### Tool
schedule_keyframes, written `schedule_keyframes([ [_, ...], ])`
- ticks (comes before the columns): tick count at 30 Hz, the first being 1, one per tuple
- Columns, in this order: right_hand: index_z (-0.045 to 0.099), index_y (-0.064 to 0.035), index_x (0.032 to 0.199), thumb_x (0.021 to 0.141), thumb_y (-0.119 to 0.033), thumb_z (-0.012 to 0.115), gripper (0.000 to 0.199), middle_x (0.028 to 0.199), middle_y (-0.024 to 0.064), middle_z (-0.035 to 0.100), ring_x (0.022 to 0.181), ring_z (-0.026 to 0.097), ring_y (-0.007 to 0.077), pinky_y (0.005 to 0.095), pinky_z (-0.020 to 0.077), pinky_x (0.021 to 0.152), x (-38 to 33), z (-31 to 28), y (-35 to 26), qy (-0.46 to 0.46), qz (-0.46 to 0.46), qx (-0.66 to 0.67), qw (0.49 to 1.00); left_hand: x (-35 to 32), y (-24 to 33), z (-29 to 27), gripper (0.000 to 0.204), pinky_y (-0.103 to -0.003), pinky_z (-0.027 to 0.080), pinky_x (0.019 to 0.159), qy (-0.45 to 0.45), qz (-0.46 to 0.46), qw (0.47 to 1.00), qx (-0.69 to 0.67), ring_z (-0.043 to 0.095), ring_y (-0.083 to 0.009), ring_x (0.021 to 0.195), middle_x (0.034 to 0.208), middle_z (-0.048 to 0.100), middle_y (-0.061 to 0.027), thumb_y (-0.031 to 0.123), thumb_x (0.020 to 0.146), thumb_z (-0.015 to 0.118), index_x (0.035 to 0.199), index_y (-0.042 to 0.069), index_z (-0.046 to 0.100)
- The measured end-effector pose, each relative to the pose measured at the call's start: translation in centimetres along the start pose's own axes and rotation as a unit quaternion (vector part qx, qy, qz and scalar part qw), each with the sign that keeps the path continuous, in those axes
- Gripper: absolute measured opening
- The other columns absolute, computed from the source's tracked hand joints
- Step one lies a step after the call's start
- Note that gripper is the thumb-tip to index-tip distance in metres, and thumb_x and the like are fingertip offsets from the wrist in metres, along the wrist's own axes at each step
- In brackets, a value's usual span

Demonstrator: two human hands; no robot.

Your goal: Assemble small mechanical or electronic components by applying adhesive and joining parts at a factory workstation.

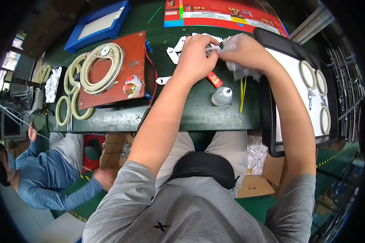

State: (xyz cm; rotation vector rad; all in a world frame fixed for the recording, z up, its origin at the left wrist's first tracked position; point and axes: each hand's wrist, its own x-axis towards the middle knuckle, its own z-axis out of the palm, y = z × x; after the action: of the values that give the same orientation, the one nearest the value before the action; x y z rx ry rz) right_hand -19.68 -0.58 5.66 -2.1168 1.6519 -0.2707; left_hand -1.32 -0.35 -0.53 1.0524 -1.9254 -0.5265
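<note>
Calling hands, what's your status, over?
Left hand and right hand together, both pinching a clear plastic bag above the green table. Small white bottle just below. Nothing blocking, over.

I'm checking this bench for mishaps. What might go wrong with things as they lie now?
The small white bottle stands right under the working hands; the left hand or right hand, busy with the clear plastic bag, might knock it over. The black tray overhangs the table edge, so a bump might tip its rings.
</note>
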Motion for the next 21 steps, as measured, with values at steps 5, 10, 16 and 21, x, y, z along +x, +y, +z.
schedule_keyframes([
  [5,0.071,-0.0061,0.099,0.088,-0.037,0.074,0.033,0.087,0.0011,0.067,0.079,0.06,0.0094,0.027,0.0467,0.068,-0.9,-0.8,-0.6,0.096,-0.013,0.473,0.876,0.8,0.8,-0.4,0.022,-0.027,0.052,0.071,0.015,-0.104,0.907,-0.407,0.066,-0.0124,0.087,0.097,0.068,-0.0046,0.017,0.097,0.06,0.109,0.0,0.064],
  [10,0.07,-0.0076,0.103,0.089,-0.038,0.073,0.034,0.088,-0.0011,0.065,0.082,0.057,0.0085,0.0248,0.0435,0.071,-0.1,0.1,-0.6,0.148,0.024,0.382,0.912,1.0,1.1,-1.1,0.025,-0.027,0.054,0.076,0.003,-0.175,0.858,-0.483,0.066,-0.012,0.084,0.098,0.069,-0.0069,0.02,0.097,0.066,0.111,-0.001,0.064],
  [16,0.069,-0.0051,0.106,0.091,-0.033,0.073,0.032,0.091,0.0005,0.067,0.084,0.058,0.0082,0.0259,0.0463,0.074,0.3,0.1,0.1,0.165,-0.042,0.187,0.967,1.0,0.7,-1.1,0.022,-0.025,0.053,0.075,0.115,-0.163,0.869,-0.454,0.066,-0.0113,0.085,0.097,0.07,-0.0079,0.007,0.09,0.071,0.107,-0.003,0.063],
  [21,0.07,-0.0044,0.107,0.088,-0.033,0.075,0.035,0.093,0.0017,0.069,0.086,0.06,0.0083,0.0257,0.048,0.076,0.0,0.1,-0.8,0.134,-0.093,0.321,0.933,0.9,0.4,-1.0,0.027,-0.025,0.054,0.076,0.077,-0.121,0.861,-0.488,0.065,-0.0124,0.092,0.103,0.068,-0.0095,0.002,0.086,0.073,0.11,-0.003,0.06],
])
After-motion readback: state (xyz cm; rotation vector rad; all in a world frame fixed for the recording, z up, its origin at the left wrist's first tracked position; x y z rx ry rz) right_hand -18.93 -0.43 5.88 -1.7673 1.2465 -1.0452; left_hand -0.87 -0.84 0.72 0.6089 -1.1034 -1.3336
